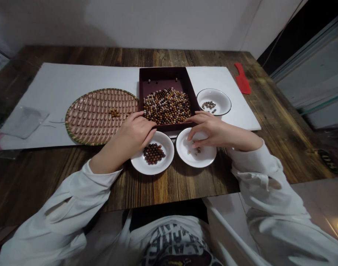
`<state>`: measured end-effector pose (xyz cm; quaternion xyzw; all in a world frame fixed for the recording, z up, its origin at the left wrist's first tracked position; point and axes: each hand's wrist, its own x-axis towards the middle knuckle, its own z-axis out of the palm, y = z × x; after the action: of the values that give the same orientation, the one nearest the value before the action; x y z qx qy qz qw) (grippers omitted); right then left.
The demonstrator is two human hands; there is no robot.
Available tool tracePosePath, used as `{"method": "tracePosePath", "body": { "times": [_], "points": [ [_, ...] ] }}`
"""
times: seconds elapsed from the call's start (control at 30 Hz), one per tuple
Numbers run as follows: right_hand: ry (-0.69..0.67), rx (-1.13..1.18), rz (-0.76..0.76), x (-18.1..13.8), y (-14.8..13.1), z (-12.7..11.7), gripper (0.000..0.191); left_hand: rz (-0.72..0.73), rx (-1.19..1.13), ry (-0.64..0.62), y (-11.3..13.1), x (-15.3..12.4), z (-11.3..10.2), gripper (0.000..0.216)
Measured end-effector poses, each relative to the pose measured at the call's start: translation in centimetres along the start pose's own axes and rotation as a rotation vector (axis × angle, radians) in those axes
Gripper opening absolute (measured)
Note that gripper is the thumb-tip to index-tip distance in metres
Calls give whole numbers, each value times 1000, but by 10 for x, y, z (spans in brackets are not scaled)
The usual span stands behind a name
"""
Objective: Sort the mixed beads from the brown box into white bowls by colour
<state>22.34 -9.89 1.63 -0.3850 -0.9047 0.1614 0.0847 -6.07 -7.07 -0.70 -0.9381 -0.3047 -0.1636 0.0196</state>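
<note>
A dark maroon box point(165, 79) holds many small round beads point(167, 107) in brown, yellow, black and pale tones. My left hand point(135, 131) rests at the box's front left corner, fingers stretched out and thumb apart, with nothing visible in it. Beneath its thumb side stands a white bowl point(137, 164) of dark red-brown beads point(154, 153). My right hand point(208, 129) hangs over a second white bowl point(185, 159), its fingers spread; one finger reaches the box's front right corner. A few pale beads point(196, 150) lie in that bowl, under the thumb.
Left of the box, a round woven tray point(88, 114) carries yellow-brown beads point(114, 112). Behind my right hand is a third bowl point(224, 105) with greyish beads point(209, 106). A red comb-shaped object point(242, 79) lies at the right. A clear plastic bag point(24, 122) rests on the white board point(49, 79).
</note>
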Motion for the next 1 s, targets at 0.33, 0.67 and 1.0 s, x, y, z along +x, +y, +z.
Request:
{"method": "tracePosePath", "body": {
  "times": [0.33, 0.67, 1.0],
  "points": [
    [-10, -117, -4, 1, 1, 7, 16, 6, 6, 5, 0, 0, 0, 31],
    [42, -210, -5, 2, 2, 14, 6, -8, -26, 12, 0, 0, 1, 31],
    [79, -200, -4, 5, 4, 17, 9, -15, -55, 18, 0, 0, 1, 30]
  ]
}}
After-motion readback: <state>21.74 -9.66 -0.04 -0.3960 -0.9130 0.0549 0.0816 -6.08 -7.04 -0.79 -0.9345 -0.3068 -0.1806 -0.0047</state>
